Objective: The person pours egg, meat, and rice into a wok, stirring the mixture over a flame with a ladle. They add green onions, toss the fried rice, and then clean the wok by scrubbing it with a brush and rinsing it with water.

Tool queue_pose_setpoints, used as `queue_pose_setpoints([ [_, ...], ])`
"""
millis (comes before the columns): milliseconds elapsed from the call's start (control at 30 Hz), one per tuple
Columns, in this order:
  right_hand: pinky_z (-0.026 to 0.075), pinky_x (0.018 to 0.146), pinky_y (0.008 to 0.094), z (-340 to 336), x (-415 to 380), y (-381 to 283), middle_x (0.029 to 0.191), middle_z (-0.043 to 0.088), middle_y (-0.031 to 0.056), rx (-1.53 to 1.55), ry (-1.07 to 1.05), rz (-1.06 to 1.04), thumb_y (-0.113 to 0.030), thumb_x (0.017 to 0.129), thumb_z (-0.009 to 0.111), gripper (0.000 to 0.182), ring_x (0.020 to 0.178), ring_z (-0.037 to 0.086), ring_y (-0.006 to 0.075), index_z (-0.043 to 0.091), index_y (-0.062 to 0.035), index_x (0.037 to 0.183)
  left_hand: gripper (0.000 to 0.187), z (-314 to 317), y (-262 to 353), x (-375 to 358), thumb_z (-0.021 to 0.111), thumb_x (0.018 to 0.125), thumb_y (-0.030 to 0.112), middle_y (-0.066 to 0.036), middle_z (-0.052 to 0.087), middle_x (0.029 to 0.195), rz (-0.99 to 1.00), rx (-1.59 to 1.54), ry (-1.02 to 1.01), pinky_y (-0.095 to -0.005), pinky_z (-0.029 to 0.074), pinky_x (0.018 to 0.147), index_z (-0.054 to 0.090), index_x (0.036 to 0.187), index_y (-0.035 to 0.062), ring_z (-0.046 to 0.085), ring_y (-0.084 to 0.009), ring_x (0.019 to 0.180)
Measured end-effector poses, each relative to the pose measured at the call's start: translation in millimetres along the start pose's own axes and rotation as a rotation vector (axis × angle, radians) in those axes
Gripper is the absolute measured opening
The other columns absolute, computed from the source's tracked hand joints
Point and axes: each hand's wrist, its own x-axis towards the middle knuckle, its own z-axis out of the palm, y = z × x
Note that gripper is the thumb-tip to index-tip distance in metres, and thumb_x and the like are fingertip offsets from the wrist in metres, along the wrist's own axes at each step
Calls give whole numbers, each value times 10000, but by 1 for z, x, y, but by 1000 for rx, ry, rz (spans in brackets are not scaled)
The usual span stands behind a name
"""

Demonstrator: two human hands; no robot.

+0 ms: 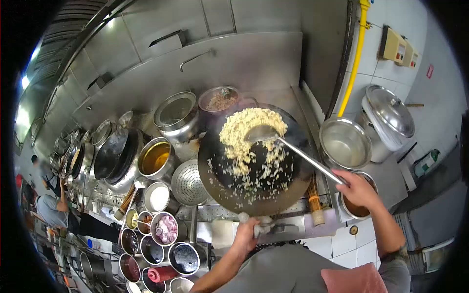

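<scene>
My right hand [359,189] is closed round the end of a long-handled wok ladle [308,157]. Its bowl rests face down on a heap of yellowish fried rice [254,122] toward the far side of a large black wok [222,180]. Looser grains and bits of green lie scattered across the wok's near half. At the wok's near rim, my left hand [246,236] is closed on a greyish cloth [264,225]. The cloth bunches against the rim, and whatever part of the wok lies under it is hidden.
Left of the wok are a perforated strainer [188,183], a pot of amber oil [155,158] and several ingredient tins, one with sliced onion [165,229]. A bamboo brush [315,205] and a metal basin [345,142] sit on the right. Two people [53,210] stand far left.
</scene>
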Motion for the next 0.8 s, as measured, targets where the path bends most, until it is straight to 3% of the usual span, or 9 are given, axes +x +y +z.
queue_pose_setpoints([
  [100, 484, 529, 297, -11, -17, -27, 794, 596, 46, 579, -187, 455, -130, 968, 566, 503, 615, 569, 120, 427, -76, 1449, 343, -2, 31, 15, 488, 911, 114, -203, 621, 1221, -150, -109, 21, -510, 568, 843, 503, 1247, 47, 660, -379, 1047],
  [133, 418, 421, 253, -4, -12, -23, 738, 555, 30, 656, -162, 435, -118, 990, 543, 495, 482, 475, 96, 382, -90, 1458, 330, 3, 46, 30, 502, 917, 166, -193, 640, 1168, -121, -83, -1, -516, 552, 802, 506, 1227, 50, 661, -387, 1032],
  [300, 423, 417, 276, 42, 58, 1, 725, 540, 33, 579, -110, 397, -145, 976, 566, 545, 479, 472, 104, 368, -73, 1478, 288, -12, 55, 115, 504, 932, 216, -180, 635, 1147, -136, -36, 26, -529, 520, 805, 527, 1183, 76, 651, -373, 1001],
  [400, 439, 405, 293, 78, 120, 11, 719, 551, 47, 435, -110, 341, -149, 951, 604, 552, 484, 486, 106, 405, -63, 1459, 274, 10, 65, 99, 542, 914, 232, -153, 653, 1116, -90, 8, 106, -502, 526, 766, 568, 1143, 83, 651, -331, 987],
  [500, 508, 501, 362, 106, 161, 2, 782, 629, 117, 322, -169, 297, -150, 930, 627, 553, 562, 595, 202, 436, -88, 1445, 269, -1, 61, 114, 547, 927, 240, -131, 644, 1150, -101, -1, 94, -546, 485, 855, 561, 1161, 109, 634, -339, 1037],
  [600, 544, 667, 447, 138, 160, 28, 865, 674, 196, 95, -72, -222, -154, 914, 642, 537, 727, 667, 349, 477, -130, 1423, 269, 2, 63, 108, 546, 938, 247, -125, 635, 1184, -128, 2, 116, -579, 456, 927, 555, 1179, 128, 621, -351, 1077],
  [667, 524, 785, 491, 110, 118, 19, 909, 669, 245, 6, -156, -214, -145, 905, 638, 529, 855, 647, 438, 502, -178, 1415, 273, 7, 68, 98, 552, 932, 245, -125, 636, 1184, -145, -30, 100, -580, 457, 931, 558, 1179, 127, 621, -351, 1079],
  [733, 530, 764, 501, 70, 76, 31, 874, 664, 238, -142, -205, -206, -148, 892, 646, 541, 824, 652, 416, 519, -220, 1413, 281, 7, 75, 91, 557, 924, 242, -122, 638, 1180, -162, -101, 42, -583, 460, 929, 561, 1178, 125, 622, -351, 1077],
  [800, 534, 759, 491, 14, 53, 26, 876, 661, 228, -432, -314, 39, -163, 876, 664, 587, 829, 658, 395, 504, -270, 1431, 284, 4, 72, 110, 564, 918, 230, -134, 631, 1181, -142, -42, 91, -577, 482, 908, 559, 1176, 111, 620, -347, 1073],
])
